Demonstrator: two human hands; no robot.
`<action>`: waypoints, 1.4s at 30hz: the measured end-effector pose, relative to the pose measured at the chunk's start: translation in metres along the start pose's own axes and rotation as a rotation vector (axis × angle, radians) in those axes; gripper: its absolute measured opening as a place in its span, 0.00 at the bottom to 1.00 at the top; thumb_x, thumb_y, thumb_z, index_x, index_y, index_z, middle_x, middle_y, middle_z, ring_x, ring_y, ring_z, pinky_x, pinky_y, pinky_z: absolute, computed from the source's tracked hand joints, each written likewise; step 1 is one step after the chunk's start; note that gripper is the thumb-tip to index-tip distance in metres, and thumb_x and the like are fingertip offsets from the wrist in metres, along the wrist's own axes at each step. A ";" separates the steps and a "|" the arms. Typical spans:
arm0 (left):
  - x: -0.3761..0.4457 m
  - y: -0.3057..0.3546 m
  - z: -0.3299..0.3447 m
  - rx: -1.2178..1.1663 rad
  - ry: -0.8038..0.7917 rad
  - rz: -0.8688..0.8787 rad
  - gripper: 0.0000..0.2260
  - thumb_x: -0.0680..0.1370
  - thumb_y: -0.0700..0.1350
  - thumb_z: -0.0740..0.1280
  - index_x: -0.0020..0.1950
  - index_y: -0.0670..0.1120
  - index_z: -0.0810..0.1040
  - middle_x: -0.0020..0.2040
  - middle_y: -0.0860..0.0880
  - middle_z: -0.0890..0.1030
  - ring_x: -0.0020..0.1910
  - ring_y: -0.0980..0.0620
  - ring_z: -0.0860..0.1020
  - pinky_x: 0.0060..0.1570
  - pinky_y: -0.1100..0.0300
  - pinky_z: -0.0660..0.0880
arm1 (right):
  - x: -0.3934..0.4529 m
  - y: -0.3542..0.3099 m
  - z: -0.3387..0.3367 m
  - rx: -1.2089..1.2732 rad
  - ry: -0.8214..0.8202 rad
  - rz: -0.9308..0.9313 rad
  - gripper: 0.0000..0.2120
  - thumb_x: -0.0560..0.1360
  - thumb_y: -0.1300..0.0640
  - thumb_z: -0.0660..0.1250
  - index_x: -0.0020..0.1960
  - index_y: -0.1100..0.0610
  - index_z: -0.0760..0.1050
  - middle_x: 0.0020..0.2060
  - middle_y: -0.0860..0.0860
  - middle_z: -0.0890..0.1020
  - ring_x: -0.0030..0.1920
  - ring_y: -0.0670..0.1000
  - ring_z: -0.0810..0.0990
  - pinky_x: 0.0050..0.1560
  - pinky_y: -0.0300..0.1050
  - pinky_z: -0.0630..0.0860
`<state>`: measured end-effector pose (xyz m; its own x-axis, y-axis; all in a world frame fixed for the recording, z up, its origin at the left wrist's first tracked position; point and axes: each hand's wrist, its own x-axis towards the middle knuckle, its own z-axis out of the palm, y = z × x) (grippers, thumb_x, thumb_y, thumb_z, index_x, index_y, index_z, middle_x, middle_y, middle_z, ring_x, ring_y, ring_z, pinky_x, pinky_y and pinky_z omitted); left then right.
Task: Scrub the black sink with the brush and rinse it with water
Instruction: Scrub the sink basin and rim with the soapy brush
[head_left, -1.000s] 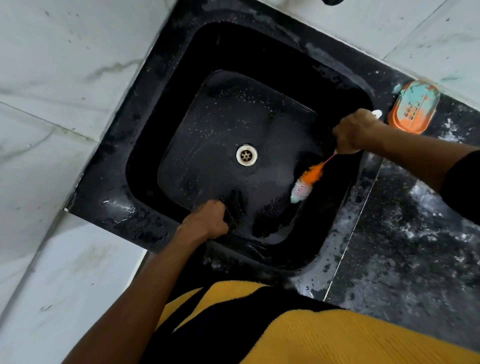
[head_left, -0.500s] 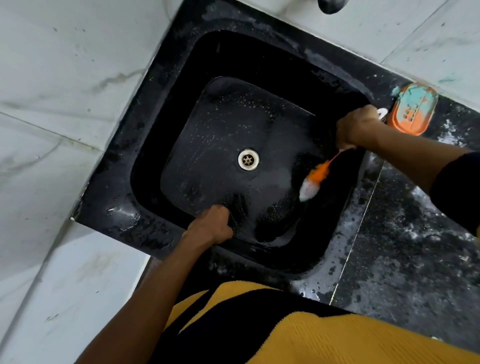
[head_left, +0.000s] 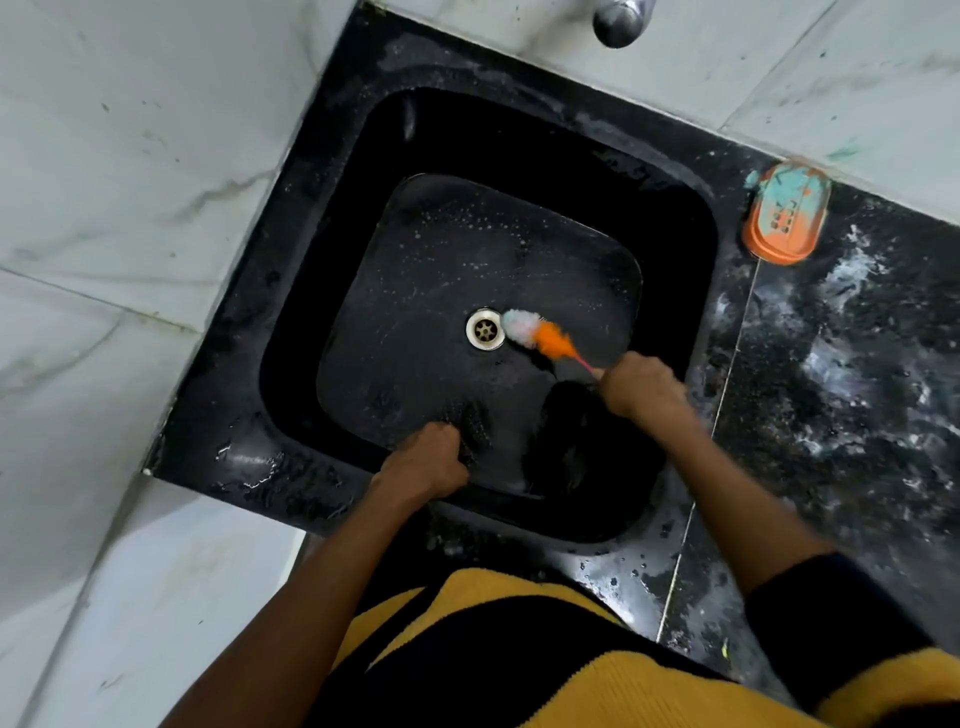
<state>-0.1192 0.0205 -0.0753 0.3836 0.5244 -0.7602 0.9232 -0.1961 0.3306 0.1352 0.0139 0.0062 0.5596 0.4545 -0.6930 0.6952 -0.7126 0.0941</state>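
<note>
The black sink (head_left: 322, 291) fills the middle of the head view, wet and speckled with foam, with a metal drain (head_left: 484, 329) in its floor. My right hand (head_left: 641, 387) is shut on the thin handle of the brush (head_left: 540, 335). The brush's white and orange bristles lie on the sink floor just right of the drain. My left hand (head_left: 428, 460) grips the sink's near rim, fingers curled over the edge. The tap (head_left: 618, 18) shows only as a metal end at the top; no water runs from it.
An orange soap dish (head_left: 784, 215) with green soap smears sits on the black speckled counter (head_left: 841, 374) right of the sink. White marble tiles (head_left: 130, 156) lie on the left and along the back wall. My yellow and black top fills the bottom.
My right hand has swung from the sink's right wall down toward me, and the brush head has moved left across the floor to the drain. My left hand stays on the rim.
</note>
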 end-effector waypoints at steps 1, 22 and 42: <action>0.000 0.001 -0.001 0.004 -0.005 0.002 0.14 0.71 0.46 0.68 0.52 0.40 0.76 0.55 0.39 0.79 0.52 0.39 0.79 0.51 0.49 0.79 | -0.005 -0.005 0.017 0.077 -0.029 -0.010 0.25 0.78 0.44 0.62 0.66 0.63 0.72 0.63 0.63 0.76 0.64 0.64 0.75 0.61 0.54 0.73; -0.018 0.006 -0.016 -0.051 0.012 0.087 0.07 0.72 0.45 0.65 0.40 0.43 0.71 0.45 0.42 0.77 0.41 0.42 0.77 0.41 0.51 0.76 | -0.023 -0.056 0.009 -0.437 0.432 -0.244 0.13 0.80 0.59 0.57 0.58 0.54 0.77 0.53 0.52 0.82 0.53 0.54 0.81 0.42 0.44 0.71; -0.032 0.005 -0.022 -0.140 0.071 0.112 0.08 0.69 0.45 0.64 0.45 0.42 0.76 0.51 0.38 0.79 0.50 0.37 0.79 0.45 0.52 0.75 | -0.060 -0.053 0.064 -0.437 0.303 -0.494 0.12 0.79 0.61 0.57 0.53 0.57 0.79 0.48 0.56 0.83 0.49 0.59 0.82 0.44 0.47 0.75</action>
<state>-0.1276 0.0211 -0.0373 0.4767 0.5637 -0.6745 0.8605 -0.1423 0.4892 0.0360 -0.0104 -0.0031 0.1897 0.8416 -0.5056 0.9805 -0.1356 0.1421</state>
